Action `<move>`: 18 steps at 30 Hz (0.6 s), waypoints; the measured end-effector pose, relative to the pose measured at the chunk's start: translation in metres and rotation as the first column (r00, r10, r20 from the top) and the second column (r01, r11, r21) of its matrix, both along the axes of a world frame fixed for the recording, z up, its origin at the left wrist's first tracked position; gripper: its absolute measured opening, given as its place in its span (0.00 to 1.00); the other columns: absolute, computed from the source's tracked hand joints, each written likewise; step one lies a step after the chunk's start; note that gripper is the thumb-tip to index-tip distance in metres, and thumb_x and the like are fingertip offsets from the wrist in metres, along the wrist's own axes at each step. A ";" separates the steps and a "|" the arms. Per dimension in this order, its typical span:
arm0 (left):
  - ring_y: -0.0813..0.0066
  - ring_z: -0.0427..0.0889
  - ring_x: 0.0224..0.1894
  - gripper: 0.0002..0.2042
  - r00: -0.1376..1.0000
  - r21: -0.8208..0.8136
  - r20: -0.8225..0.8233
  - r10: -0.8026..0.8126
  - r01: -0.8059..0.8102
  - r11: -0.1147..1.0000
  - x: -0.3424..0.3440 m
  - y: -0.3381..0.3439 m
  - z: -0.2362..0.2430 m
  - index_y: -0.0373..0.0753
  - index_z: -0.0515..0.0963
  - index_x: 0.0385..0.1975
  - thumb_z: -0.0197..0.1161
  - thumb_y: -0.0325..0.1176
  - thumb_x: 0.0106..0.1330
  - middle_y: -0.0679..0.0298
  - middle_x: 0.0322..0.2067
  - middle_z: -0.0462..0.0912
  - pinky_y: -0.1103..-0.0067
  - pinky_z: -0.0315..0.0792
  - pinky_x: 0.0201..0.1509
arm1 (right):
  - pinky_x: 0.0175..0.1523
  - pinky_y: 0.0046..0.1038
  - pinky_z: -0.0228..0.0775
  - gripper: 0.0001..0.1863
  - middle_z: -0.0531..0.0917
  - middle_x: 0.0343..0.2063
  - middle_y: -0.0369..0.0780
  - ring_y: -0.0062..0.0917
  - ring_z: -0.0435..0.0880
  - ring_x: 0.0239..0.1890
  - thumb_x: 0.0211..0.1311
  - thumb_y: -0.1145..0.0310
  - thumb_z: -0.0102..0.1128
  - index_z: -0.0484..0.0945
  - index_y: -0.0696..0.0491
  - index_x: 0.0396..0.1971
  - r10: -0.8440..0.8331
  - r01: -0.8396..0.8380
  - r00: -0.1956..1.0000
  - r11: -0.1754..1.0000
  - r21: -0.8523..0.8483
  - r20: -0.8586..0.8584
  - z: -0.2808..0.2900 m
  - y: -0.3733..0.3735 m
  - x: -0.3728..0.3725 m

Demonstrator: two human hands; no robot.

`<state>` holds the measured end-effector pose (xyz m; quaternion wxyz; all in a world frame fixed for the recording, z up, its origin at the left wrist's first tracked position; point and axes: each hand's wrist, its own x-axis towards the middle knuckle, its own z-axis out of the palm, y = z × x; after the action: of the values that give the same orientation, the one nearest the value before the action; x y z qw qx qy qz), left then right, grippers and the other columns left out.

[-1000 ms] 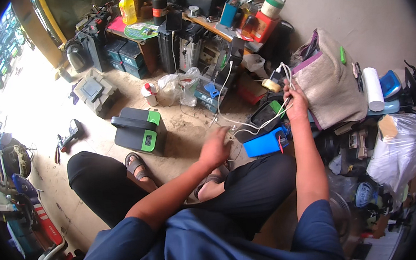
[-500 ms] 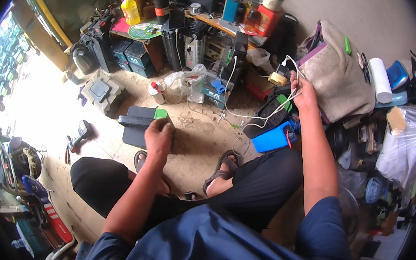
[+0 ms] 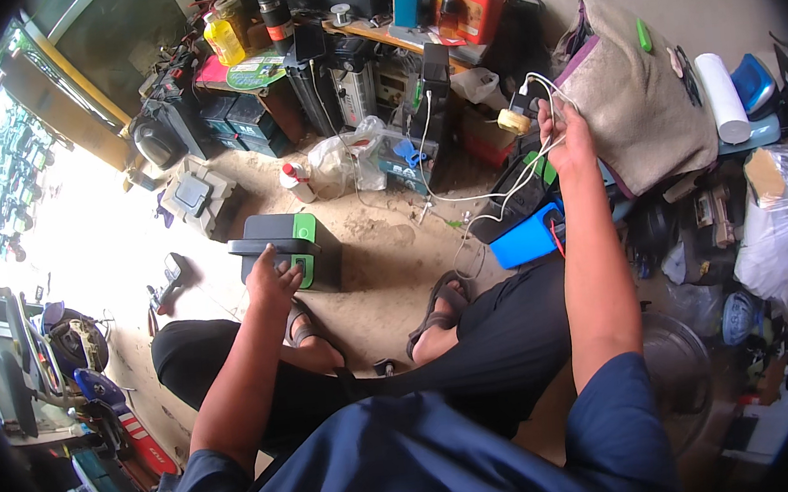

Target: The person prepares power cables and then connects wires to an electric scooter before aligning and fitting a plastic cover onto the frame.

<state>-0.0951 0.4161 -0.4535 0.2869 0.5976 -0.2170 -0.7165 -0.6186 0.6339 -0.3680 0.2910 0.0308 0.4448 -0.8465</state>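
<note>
A black and green box [image 3: 323, 269] with a carry handle stands on the floor ahead of my feet. At its near left side is my left hand [image 3: 272, 280], fingers apart and nothing visible in them; whether they touch the box I cannot tell. My right hand [image 3: 572, 137] is raised to the right with a white cable [image 3: 526, 181] looped in its curled fingers. This cable hangs toward the floor in loose curves. Just beyond that hand is a black plug adapter [image 3: 522, 104] next to a yellowish round piece [image 3: 513, 122].
A blue case [image 3: 526, 238] lies by my right knee. Beyond are a white bottle with a red cap [image 3: 296, 181], a plastic bag [image 3: 342, 164] and dark batteries [image 3: 250, 118]. To the right sits a beige cloth bag [image 3: 648, 93]; a hand tool [image 3: 168, 280] lies at left.
My left hand has come off the top of the box toward its near left side, and its fingers have spread. My right hand still holds the cable. The view has shifted slightly.
</note>
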 end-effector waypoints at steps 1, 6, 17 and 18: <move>0.53 0.75 0.62 0.36 0.999 0.001 -0.023 0.034 -0.034 0.999 0.003 -0.008 -0.013 0.30 0.55 0.70 0.62 0.47 0.73 0.51 0.61 0.67 0.60 0.72 0.64 | 0.34 0.18 0.76 0.17 0.87 0.42 0.42 0.26 0.86 0.37 0.80 0.59 0.47 0.78 0.53 0.54 0.001 -0.001 1.000 1.000 -0.007 0.015 0.001 -0.002 0.003; 0.43 0.76 0.62 0.27 0.910 0.077 -0.259 0.323 -0.314 0.946 -0.013 -0.049 -0.041 0.34 0.58 0.67 0.59 0.40 0.75 0.49 0.60 0.72 0.55 0.72 0.67 | 0.35 0.18 0.76 0.18 0.86 0.45 0.44 0.27 0.86 0.37 0.80 0.56 0.47 0.77 0.54 0.54 0.032 -0.033 0.999 0.999 0.007 0.009 0.003 0.004 0.001; 0.69 0.67 0.23 0.09 0.905 0.176 -0.260 0.338 -0.300 0.938 -0.021 -0.054 -0.032 0.43 0.66 0.35 0.57 0.38 0.75 0.66 0.23 0.66 0.73 0.70 0.26 | 0.34 0.15 0.72 0.16 0.88 0.44 0.41 0.23 0.86 0.36 0.77 0.57 0.53 0.81 0.52 0.50 0.143 -0.128 0.982 0.984 0.123 -0.124 0.010 0.005 0.007; 0.70 0.67 0.22 0.09 0.913 0.189 -0.255 0.318 -0.275 0.943 -0.026 -0.039 -0.024 0.43 0.67 0.34 0.60 0.36 0.73 0.66 0.23 0.67 0.73 0.69 0.25 | 0.33 0.15 0.72 0.16 0.89 0.44 0.41 0.22 0.87 0.36 0.77 0.57 0.53 0.82 0.52 0.49 0.130 -0.112 0.982 0.985 0.134 -0.136 0.012 0.006 0.010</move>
<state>-0.1212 0.3768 -0.4779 0.3751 0.5353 -0.0265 -0.7563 -0.6088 0.6403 -0.3558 0.3066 -0.0397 0.5180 -0.7975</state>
